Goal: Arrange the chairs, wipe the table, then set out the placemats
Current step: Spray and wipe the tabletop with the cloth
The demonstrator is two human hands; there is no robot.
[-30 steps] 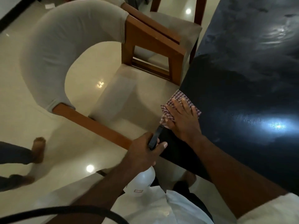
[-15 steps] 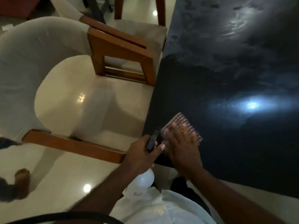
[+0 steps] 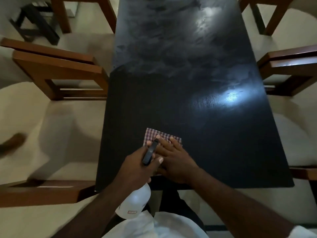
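- Cloth (image 3: 154, 136), red-checked, is pressed flat on the near end of the dark tabletop (image 3: 188, 83) by the right hand (image 3: 176, 162), fingers straight.
- Spray bottle (image 3: 135, 201), white, is gripped at its black head by the left hand (image 3: 137, 167).
- Label (image 3: 132, 212) on the bottle is red-edged; its writing cannot be read.

A black stand (image 3: 34, 23) sits on the pale glossy floor (image 3: 89, 19) beyond the table's (image 3: 171, 100) far left corner. A blurred brown shape (image 3: 12, 143), seemingly a foot, lies off its left edge.
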